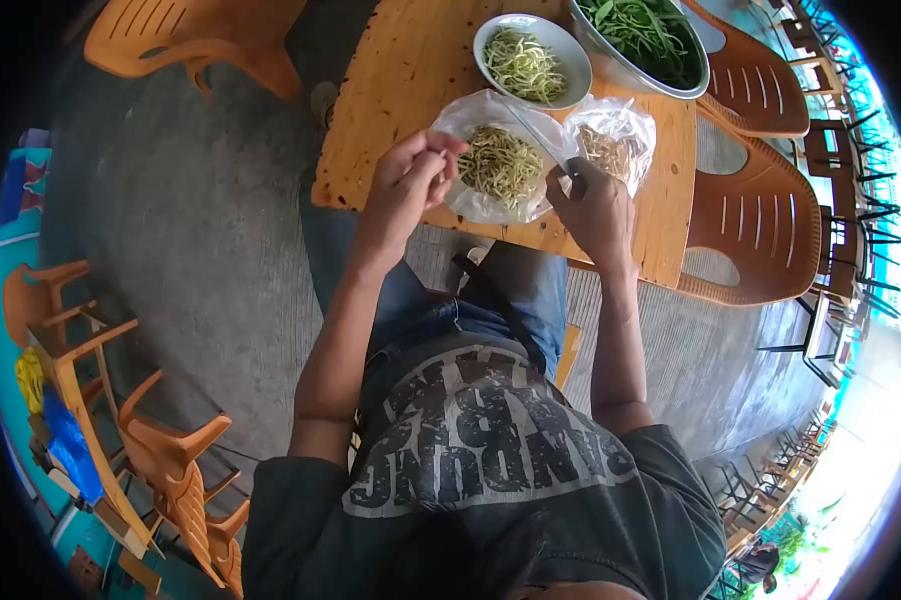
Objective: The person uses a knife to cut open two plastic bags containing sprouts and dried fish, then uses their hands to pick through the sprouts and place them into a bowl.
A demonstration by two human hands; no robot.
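Note:
My left hand [410, 178] is raised at the near left of the table, its fingers curled into a pinch; anything between them is too small to make out. Beside it, a pile of bean sprouts [500, 168] rests on a clear plastic bag [458, 118]. My right hand [598, 205] is closed round the dark handle of a knife [536, 128], whose pale blade slants up and left over the sprouts. Just past that hand lies a second plastic bag [642, 130] with thin brownish scraps [605, 152]. Paler sprouts [523, 66] fill a white bowl [578, 66] behind.
A large metal bowl [707, 75] of green leafy vegetables [645, 40] stands at the far right of the wooden table [385, 95]. Orange plastic chairs [755, 230] line the right side, and another chair [205, 35] is at upper left. My legs are under the near edge.

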